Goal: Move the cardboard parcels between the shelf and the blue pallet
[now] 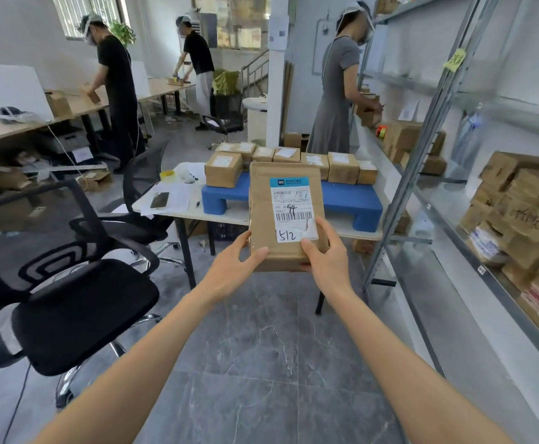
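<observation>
Two bare forearms reach forward from the bottom of the view, and both hands hold one flat cardboard parcel (282, 190) upright in the air. The left hand (233, 267) grips its lower left edge, thumb curled onto the front. The right hand (326, 256) grips the lower right corner, thumb pressing on the white shipping label (294, 209), which carries a barcode and the handwritten number 512.

Just behind the held parcel, not touching it, one blue pallet (351, 200) sits on a white table (229, 216). At least eight small boxes (223, 169) stand in a row along the pallet's far side; the held parcel hides the middle of the row. The pallet's near strip shows bare blue.

One metal shelf (422, 149) runs down the right side, with a stack of brown cartons (524, 213) on its near tier and more further along. Two black office chairs (69, 299) stand at left, one close, one tucked beside the table. One phone (160, 200) lies on papers at the table's left end. Three other people work in the background.

Open grey stone floor (261, 363) lies between the near chair and the shelf, leading straight to the table's front edge
</observation>
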